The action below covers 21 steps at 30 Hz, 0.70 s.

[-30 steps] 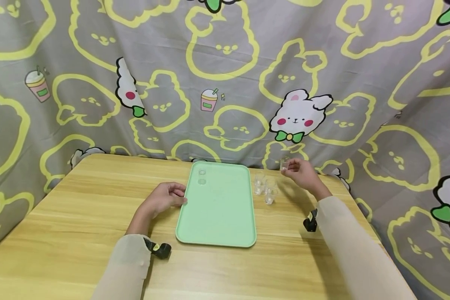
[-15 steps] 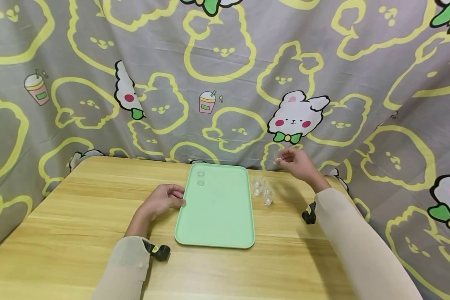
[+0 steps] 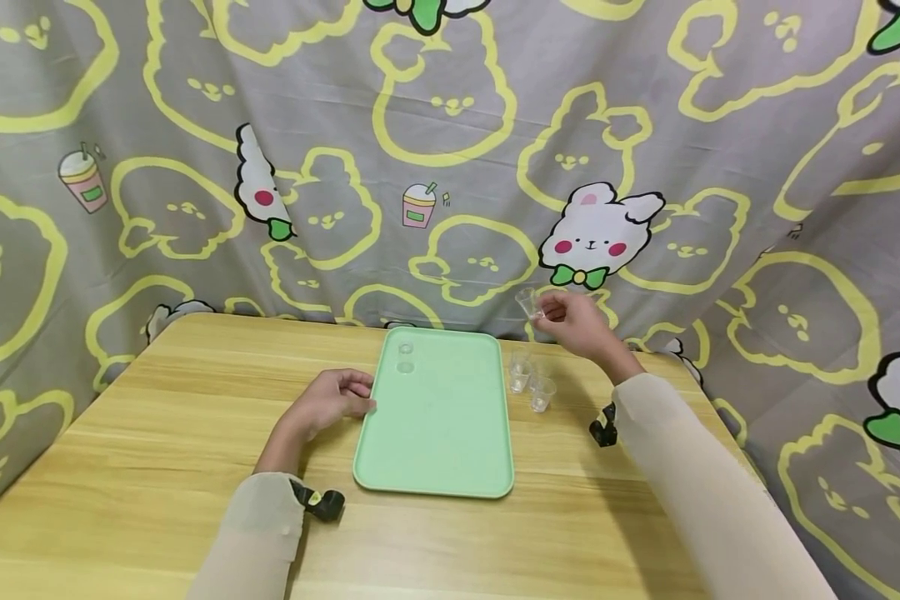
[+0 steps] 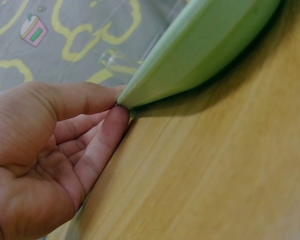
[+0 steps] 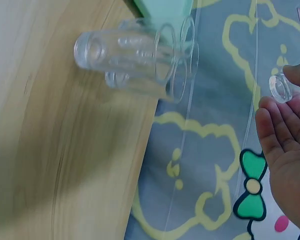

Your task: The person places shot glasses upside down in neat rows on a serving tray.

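Observation:
My right hand [image 3: 576,323] pinches a small clear shot glass [image 3: 528,303] near its base, raised above the back right of the table and tilted. In the right wrist view, the thick base of that shot glass [image 5: 280,88] sits between thumb and fingers. At the left side of the green tray [image 3: 435,433], my left hand [image 3: 328,403] pinches the rim, as the left wrist view shows with thumb and finger [image 4: 115,122] meeting at the tray edge [image 4: 155,80]. Two clear round glasses [image 3: 406,367] stand at the tray's back left corner.
Just right of the tray, several clear shot glasses [image 3: 542,393] stand close together on the wooden table [image 3: 615,517]. A patterned grey curtain [image 3: 330,283] hangs directly behind the table's back edge.
My right hand has lifted and moved left with the shot glass, from right of the standing glasses to above and behind them. My left hand stays at the tray rim.

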Tool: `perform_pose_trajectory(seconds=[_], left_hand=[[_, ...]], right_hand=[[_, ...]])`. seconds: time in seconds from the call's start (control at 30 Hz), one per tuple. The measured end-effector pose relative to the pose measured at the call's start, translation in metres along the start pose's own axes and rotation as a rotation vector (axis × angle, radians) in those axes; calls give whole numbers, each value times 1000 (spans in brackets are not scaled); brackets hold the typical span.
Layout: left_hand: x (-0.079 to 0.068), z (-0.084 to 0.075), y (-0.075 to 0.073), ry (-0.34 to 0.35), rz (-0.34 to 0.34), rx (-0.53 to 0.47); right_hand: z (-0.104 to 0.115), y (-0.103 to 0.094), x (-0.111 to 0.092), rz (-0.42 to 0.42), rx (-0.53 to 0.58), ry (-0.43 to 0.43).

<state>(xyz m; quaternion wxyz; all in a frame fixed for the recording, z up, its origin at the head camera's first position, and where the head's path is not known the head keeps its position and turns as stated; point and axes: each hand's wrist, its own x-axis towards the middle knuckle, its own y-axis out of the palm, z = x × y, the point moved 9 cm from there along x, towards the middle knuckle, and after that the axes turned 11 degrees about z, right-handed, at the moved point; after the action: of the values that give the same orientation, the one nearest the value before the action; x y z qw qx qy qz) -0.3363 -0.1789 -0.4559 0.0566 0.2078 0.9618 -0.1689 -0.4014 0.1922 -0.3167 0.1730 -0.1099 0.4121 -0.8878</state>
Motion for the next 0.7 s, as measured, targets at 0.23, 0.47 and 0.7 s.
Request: perform_pose_trajectory(seconds=[0.23,0.47,0.7], left_hand=[[0,0,1,2,0,0],[0,1,0,-3,-4,-13],[0,0,1,3,3,-28]], right_hand=[[24,12,7,0,15,-76],[41,34,16,30,71,-130],[52,51,22,47,86,-158]])
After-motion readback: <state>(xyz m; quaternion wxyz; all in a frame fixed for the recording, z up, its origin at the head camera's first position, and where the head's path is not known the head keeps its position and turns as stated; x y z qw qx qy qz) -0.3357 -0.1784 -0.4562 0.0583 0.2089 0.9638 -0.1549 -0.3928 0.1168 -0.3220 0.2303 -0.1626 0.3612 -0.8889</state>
